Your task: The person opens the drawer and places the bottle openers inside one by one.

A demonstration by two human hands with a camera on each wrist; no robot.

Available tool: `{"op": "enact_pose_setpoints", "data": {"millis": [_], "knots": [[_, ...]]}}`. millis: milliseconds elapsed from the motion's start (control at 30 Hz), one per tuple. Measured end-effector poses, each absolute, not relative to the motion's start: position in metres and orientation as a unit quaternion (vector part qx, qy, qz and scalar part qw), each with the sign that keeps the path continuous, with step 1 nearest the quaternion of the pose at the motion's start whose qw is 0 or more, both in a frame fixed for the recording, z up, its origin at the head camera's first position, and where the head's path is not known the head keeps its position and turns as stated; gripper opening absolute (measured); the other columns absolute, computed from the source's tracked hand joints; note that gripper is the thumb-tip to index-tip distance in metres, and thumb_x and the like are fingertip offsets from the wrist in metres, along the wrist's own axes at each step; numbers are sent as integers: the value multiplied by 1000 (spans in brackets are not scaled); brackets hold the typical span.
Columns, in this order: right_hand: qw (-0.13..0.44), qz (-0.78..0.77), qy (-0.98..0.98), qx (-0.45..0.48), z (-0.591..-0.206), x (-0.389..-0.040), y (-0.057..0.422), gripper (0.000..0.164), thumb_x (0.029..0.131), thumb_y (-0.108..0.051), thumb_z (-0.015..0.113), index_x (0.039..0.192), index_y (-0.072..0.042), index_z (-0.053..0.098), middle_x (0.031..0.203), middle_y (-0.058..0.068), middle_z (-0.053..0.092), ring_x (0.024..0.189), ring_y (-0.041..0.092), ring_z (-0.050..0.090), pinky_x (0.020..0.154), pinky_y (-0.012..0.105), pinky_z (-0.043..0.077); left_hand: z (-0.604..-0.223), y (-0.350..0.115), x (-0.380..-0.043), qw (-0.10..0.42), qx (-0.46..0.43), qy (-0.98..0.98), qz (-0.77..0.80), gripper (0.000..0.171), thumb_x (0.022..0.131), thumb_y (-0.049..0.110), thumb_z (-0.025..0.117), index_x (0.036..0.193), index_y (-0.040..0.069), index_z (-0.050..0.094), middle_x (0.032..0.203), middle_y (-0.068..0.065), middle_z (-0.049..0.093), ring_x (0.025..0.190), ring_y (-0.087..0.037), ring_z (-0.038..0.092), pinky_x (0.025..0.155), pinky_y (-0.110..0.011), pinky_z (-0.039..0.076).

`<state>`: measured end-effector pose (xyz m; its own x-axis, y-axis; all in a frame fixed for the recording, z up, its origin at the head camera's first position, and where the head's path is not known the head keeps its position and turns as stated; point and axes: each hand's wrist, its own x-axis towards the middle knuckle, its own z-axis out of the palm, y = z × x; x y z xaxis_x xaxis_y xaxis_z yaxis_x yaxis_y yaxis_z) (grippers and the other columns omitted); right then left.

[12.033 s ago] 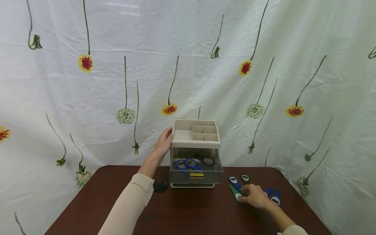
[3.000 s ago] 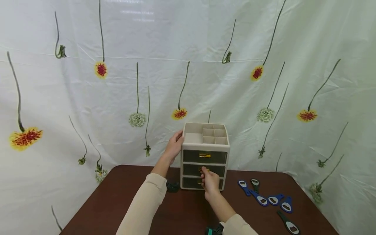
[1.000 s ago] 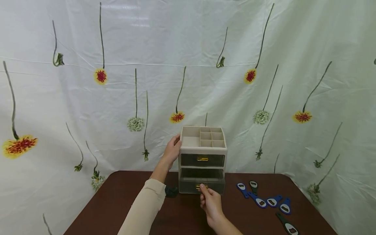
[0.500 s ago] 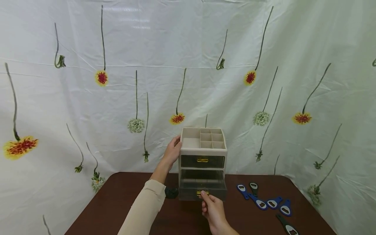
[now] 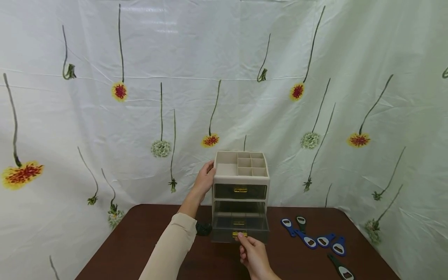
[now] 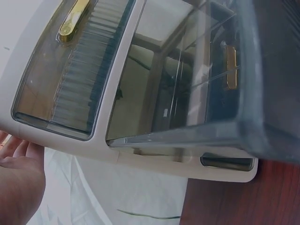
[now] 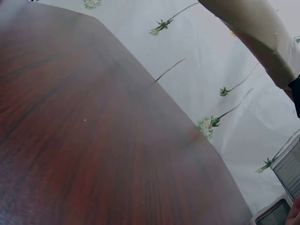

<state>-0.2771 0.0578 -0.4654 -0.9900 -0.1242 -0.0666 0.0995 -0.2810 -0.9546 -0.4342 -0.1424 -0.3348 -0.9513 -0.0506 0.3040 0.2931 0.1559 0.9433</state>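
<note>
A cream desktop drawer organizer point(image 5: 241, 180) with smoky see-through drawers stands on the table. Its middle drawer point(image 5: 224, 235) is pulled well out, and I see nothing lying in it. My right hand point(image 5: 255, 254) pinches the gold handle point(image 5: 239, 234) of that drawer between thumb and bent fingers. My left hand point(image 5: 205, 179) rests against the upper left side of the organizer; in the left wrist view its fingers point(image 6: 21, 149) lie along the cream wall, their tips partly hidden. The top drawer point(image 5: 240, 191) and the bottom one are closed.
To the right lie several bottle openers: blue ones such as this blue opener point(image 5: 308, 239), a dark opener point(image 5: 301, 223) at the back and another dark opener point(image 5: 341, 268) nearer me. A floral white cloth point(image 5: 175, 97) hangs behind the brown table point(image 5: 168, 217).
Twelve seconds ago the top drawer stood open with bottle openers inside; now it is closed. My right hand has since drawn the middle drawer out towards me. My left hand stays on the organizer.
</note>
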Motion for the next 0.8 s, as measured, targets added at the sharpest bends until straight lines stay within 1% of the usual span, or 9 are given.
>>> {"op": "enact_pose_setpoints", "data": {"millis": [100, 200, 267, 333, 400, 467, 533, 667, 800], "knots": [[72, -797, 600, -14, -465, -275, 58, 35, 104, -35, 66, 104, -2, 75, 67, -5, 52, 53, 3, 46, 53, 20, 43, -336, -143, -435, 132, -80, -747, -646, 49, 112, 16, 43, 159, 3, 37, 159, -20, 40, 146, -34, 36, 117, -50, 31], [93, -785, 611, -21, -466, -273, 59, 30, 104, -32, 66, 99, -4, 75, 67, -5, 53, 54, 3, 47, 53, 21, 43, -336, -143, -435, 132, -80, -746, -648, 49, 112, 17, 44, 159, 4, 37, 159, -20, 40, 146, -34, 36, 117, -50, 32], [110, -760, 639, -43, -465, -272, 63, 26, 104, -28, 67, 98, -4, 75, 69, -4, 55, 56, 5, 49, 54, 22, 44, -336, -143, -434, 130, -80, -745, -650, 49, 112, 17, 44, 159, 4, 37, 159, -20, 40, 146, -34, 36, 117, -50, 32], [127, -724, 674, -77, -463, -270, 69, 22, 103, -25, 67, 102, -5, 75, 73, -2, 59, 59, 8, 52, 55, 24, 46, -336, -143, -434, 130, -78, -745, -649, 50, 112, 17, 44, 159, 4, 37, 160, -19, 39, 146, -33, 36, 117, -50, 32], [129, -680, 711, -123, -459, -270, 77, 22, 103, -23, 68, 108, -2, 74, 78, 1, 63, 64, 12, 56, 57, 27, 50, -335, -143, -434, 131, -78, -744, -651, 50, 112, 18, 44, 159, 4, 37, 160, -19, 39, 146, -33, 36, 117, -50, 32], [122, -638, 742, -170, -453, -270, 87, 26, 102, -22, 68, 112, 1, 72, 84, 4, 67, 68, 16, 60, 60, 31, 53, -335, -143, -434, 131, -77, -744, -651, 49, 112, 18, 44, 159, 5, 38, 160, -18, 40, 146, -33, 36, 117, -50, 32], [106, -596, 768, -207, -446, -272, 99, 27, 102, -23, 69, 113, 0, 73, 90, 4, 69, 74, 19, 63, 63, 34, 55, -334, -142, -435, 131, -81, -745, -649, 49, 112, 19, 44, 159, 5, 38, 160, -18, 40, 146, -32, 36, 117, -50, 32], [67, -518, 813, -257, -436, -277, 123, 23, 100, -26, 72, 113, -7, 75, 94, -2, 70, 83, 16, 64, 70, 32, 52, -333, -142, -437, 129, -83, -747, -647, 50, 112, 19, 44, 159, 5, 37, 160, -18, 40, 147, -32, 35, 117, -50, 31], [45, -470, 841, -265, -433, -280, 149, 23, 99, -29, 73, 114, -10, 75, 94, -5, 69, 85, 14, 64, 71, 30, 50, -334, -142, -437, 130, -77, -746, -648, 50, 112, 19, 44, 159, 5, 37, 159, -18, 40, 146, -32, 36, 117, -49, 32]]}}
